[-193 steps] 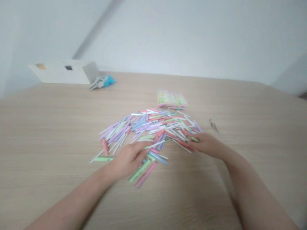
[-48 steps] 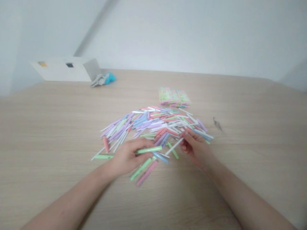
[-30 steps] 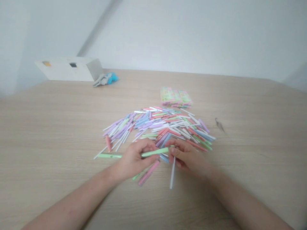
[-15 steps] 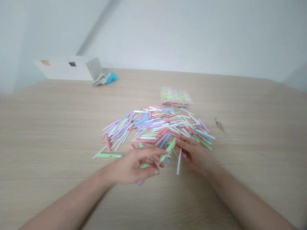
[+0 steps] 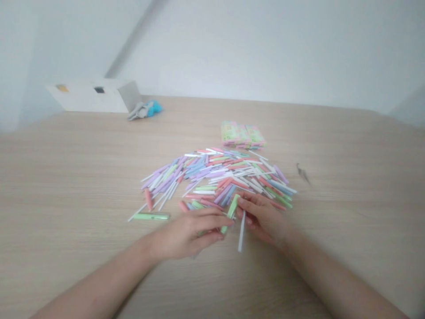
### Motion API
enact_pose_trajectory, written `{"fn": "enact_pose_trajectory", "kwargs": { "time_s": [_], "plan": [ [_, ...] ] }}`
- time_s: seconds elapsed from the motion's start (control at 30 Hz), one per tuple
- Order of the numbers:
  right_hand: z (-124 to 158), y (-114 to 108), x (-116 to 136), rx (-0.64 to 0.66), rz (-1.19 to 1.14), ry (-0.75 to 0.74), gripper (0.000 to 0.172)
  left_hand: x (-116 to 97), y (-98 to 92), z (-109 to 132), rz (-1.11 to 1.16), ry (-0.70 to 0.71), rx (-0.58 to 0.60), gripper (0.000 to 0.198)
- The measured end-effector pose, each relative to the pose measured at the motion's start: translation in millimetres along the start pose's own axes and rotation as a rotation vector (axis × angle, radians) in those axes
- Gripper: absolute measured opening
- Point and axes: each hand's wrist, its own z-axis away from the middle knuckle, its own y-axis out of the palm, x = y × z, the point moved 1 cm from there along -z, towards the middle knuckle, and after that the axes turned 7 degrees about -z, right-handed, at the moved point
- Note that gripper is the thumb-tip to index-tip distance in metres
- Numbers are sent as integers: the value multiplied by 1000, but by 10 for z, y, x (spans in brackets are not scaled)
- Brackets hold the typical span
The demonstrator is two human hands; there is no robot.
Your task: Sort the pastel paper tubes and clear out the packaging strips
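A wide heap of pastel pen barrels and thin white refills point(image 5: 219, 177) lies on the wooden table point(image 5: 66, 177). My left hand point(image 5: 189, 232) pinches the lower end of a green pen barrel point(image 5: 230, 210) that points up and away from me. My right hand point(image 5: 262, 217) is closed on a thin white refill point(image 5: 241, 235), whose free end points down toward me, just right of the green barrel. Both hands hover at the near edge of the heap.
A stack of green and pink packets point(image 5: 242, 135) sits behind the heap. A white box point(image 5: 93, 95) and a grey and blue cloth point(image 5: 144, 109) lie at the far left. A small dark scrap point(image 5: 303, 173) lies to the right. A single green pen point(image 5: 151, 216) lies left of my hands.
The green barrel turned from lying sideways to pointing up and away. My right hand picked a white refill from the heap and brought it beside the barrel.
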Motion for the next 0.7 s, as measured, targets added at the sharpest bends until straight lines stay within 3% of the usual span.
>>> {"fn": "enact_pose_trajectory", "kwargs": {
  "time_s": [0.17,0.4,0.57,0.7],
  "plan": [
    [32,42,-54,59,74,33,23,3,23,2,-157,37,-3,35],
    [59,102,-46,118,347,46,27,-11,32,15,-130,-30,26,26],
    [61,78,-33,156,418,6,28,76,103,36,189,-183,-48,40],
    [73,94,-46,250,389,96,29,120,132,4,435,-258,-180,44]
  ]
}}
